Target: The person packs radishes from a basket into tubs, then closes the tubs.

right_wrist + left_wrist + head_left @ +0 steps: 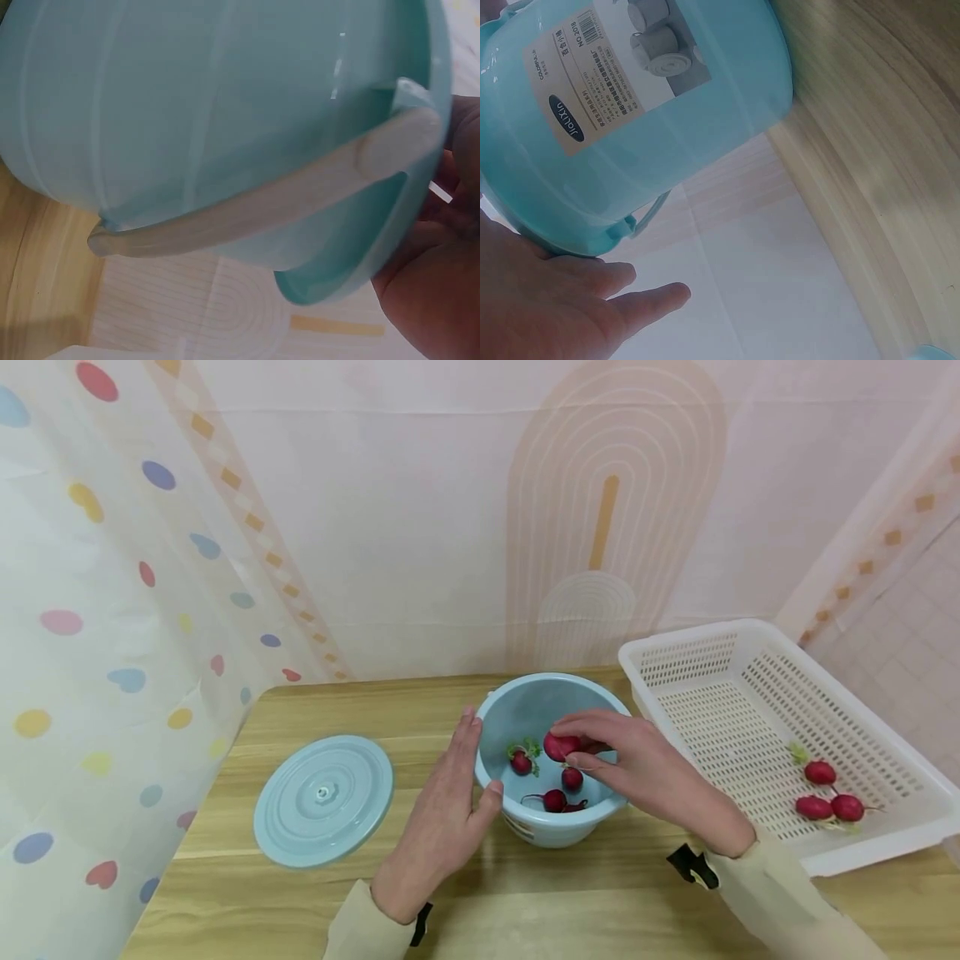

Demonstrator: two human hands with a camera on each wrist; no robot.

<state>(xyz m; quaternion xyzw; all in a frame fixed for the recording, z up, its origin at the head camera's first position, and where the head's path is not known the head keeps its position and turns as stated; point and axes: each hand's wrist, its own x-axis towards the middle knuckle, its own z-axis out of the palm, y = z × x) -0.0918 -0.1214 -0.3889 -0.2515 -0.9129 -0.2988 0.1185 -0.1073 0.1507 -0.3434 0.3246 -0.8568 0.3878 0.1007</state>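
A light blue bucket [551,835] stands on the wooden table, with several radishes inside, one of them a leafy radish [521,763]. Over its opening my right hand [637,760] pinches a red radish [560,747] between thumb and fingers. My left hand [442,810] lies along the left side of the rim, fingers extended. In the left wrist view, that hand [562,300] is at the rim of the bucket [652,142], whose side bears a printed label [600,82]. The right wrist view shows a pale handle [262,199] hanging down; the bucket wall hides most of that hand.
To the right is a white perforated basket [720,718], with several radishes [820,772] grouped near its right end. A round blue lid [324,793] lies flat on the table [540,918] at left. A patterned curtain [390,527] hangs behind.
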